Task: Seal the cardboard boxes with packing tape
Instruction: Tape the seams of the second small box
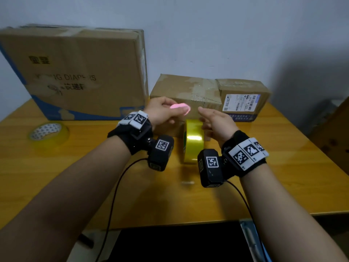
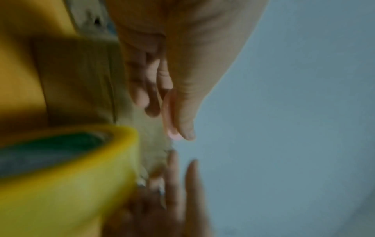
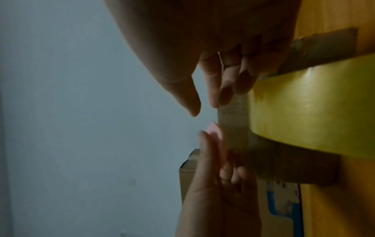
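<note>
Left hand: the left hand (image 1: 164, 110) is raised over the middle of the wooden table (image 1: 283, 167), thumb and fingers pinched round a small pink object (image 1: 181, 107) too blurred to name; it hovers in front of the small cardboard box (image 1: 186, 95).
Right hand: the right hand (image 1: 215, 122) hangs just beside the left, fingers loosely bent and a little apart, holding nothing; its fingertips reach down near the top of the tape roll.
Tape roll: a yellow packing tape roll (image 1: 193, 141) stands on edge at the table's middle, directly against the front of the small cardboard box and between the two wrists.
Boxes: the small cardboard box sits toward the far edge, its top patched with old tape; a labelled carton (image 1: 243, 99) touches its right side, and a large diaper box (image 1: 75, 72) stands upright at the far left against the wall.
Spare tape: a second tape roll (image 1: 48, 132) lies flat near the left edge.
</note>
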